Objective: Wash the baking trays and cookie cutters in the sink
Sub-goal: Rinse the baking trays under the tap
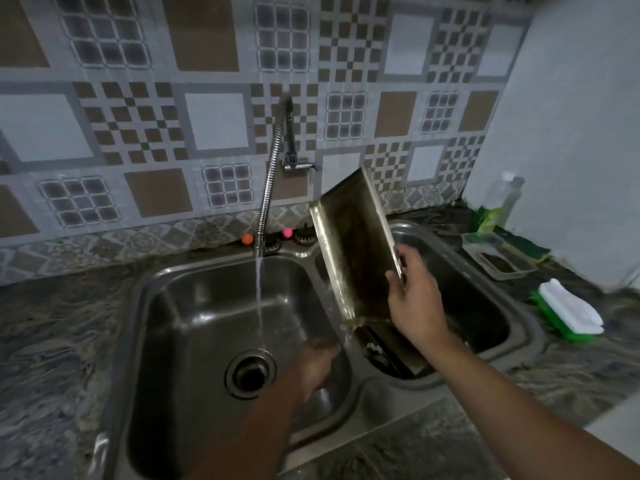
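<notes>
My right hand grips the right rim of a rectangular metal baking tray, thumb on its inner face. The tray stands tilted on end over the divider of the double sink, and water runs off its lower corner. My left hand hangs blurred over the left basin beneath that corner, holding nothing that I can see. A flexible tap pours a thin stream into the left basin near the drain. Another dark tray lies in the right basin.
On the counter to the right sit a green-and-white scrub brush, a clear plastic container, green sponges and a dish soap bottle. An orange ball and a pink ball lie behind the sink. Patterned tiles cover the wall.
</notes>
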